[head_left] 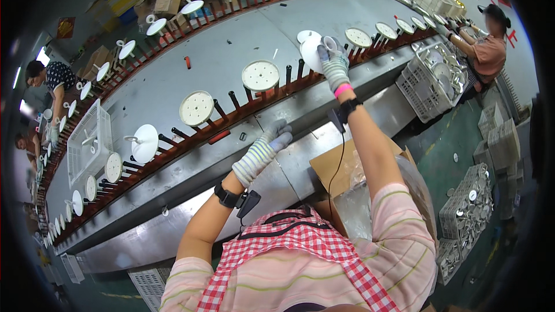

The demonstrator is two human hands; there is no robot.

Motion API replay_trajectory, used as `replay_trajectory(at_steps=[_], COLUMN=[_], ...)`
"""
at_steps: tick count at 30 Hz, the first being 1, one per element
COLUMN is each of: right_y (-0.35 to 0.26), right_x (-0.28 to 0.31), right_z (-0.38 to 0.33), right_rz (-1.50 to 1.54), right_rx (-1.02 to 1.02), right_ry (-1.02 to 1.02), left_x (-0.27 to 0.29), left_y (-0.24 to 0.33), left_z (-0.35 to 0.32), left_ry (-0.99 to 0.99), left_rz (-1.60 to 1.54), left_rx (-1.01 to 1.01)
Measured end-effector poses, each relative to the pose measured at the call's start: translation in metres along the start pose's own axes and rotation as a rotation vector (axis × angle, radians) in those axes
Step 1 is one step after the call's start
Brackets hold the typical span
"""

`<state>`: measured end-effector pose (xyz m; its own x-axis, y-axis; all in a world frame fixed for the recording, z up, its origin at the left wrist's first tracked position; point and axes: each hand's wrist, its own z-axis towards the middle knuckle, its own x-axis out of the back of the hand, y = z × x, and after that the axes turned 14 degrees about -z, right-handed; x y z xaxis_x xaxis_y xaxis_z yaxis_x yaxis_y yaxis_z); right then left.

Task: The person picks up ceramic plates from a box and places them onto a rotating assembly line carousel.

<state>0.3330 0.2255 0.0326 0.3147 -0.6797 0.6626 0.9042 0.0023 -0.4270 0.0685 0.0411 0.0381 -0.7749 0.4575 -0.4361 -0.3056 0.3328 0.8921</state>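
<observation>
My right hand point(335, 66), in a striped knit glove with bluish-grey fingers, reaches to the conveyor and is closed on a white disc with a ring handle point(310, 53). The disc is tilted, its face partly covered by my fingers. Another white disc point(308, 36) shows just behind it. My left hand point(263, 153), gloved the same way, hovers over the metal ledge at the conveyor's near edge, fingers stretched out and holding nothing. Beyond it, white discs with small holes point(260, 75) lie face up on the row of black-tipped pegs point(233, 99).
A grey table point(173, 81) lies inside the curving peg conveyor. A white crate point(89, 141) stands on it at left. At right, a crate of metal parts point(430, 81) sits near a person in orange point(488, 55). An open cardboard box point(338, 164) stands by my lap.
</observation>
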Motion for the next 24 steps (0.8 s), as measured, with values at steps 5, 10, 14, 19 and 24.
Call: replay_trajectory(at_steps=[5,10,14,19,24], right_y=[-0.021,-0.056,-0.061,-0.098,-0.146], right_x=[-0.039,-0.032,-0.02,-0.017,-0.02], right_z=[0.022,-0.001,-0.027,-0.034,-0.013], right_rz=[-0.202,-0.303,-0.313,-0.315,-0.21], right_rx=[-0.119,0.102,0.259,0.318,0.183], right_ry=[-0.365,-0.329,-0.274,-0.404,-0.752], left_x=[0.027,0.035,0.054,0.095,0.063], left_y=[-0.001,0.039,0.061,0.066,0.099], left_z=[-0.005,0.05,0.158,0.204,0.146], left_ry=[0.054,0.207,0.409,0.612,0.771], left_rz=[0.211,0.706,0.684,0.702,0.853], left_rx=[0.069,-0.15,-0.234,0.099,0.145])
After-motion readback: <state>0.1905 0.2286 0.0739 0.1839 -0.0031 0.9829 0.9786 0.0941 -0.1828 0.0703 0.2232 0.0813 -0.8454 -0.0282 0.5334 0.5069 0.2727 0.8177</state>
